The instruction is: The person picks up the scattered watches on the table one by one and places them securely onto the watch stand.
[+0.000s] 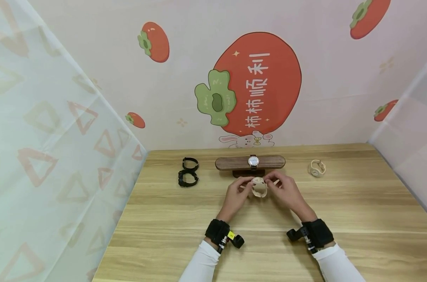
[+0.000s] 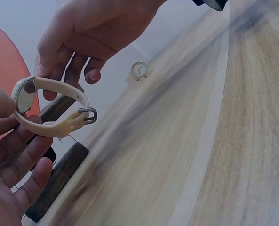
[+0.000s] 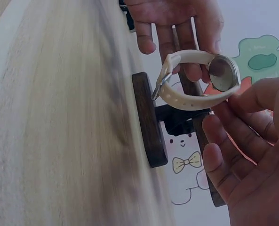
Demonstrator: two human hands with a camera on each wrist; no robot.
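A cream-strapped wristwatch (image 1: pixel 259 188) is held up between both hands, in front of a dark wooden watch stand (image 1: pixel 227 163). My left hand (image 1: pixel 236 196) pinches one side of its case between thumb and fingers; my right hand (image 1: pixel 286 190) pinches the other side. In the left wrist view the strap (image 2: pixel 59 87) forms a closed loop, its metal buckle (image 2: pixel 88 115) fastened. The case back (image 3: pixel 222 73) faces the right wrist camera. On the stand's bar sits another watch (image 1: pixel 253 161) with a pale round dial and dark strap.
Two black watches, one (image 1: pixel 190 164) behind the other (image 1: pixel 188 178), stand on the wooden table (image 1: pixel 171 227) left of the stand. To its right lies another cream watch (image 1: pixel 317 168). A printed backdrop (image 1: pixel 185 86) rises behind the table, with side panels at left and right.
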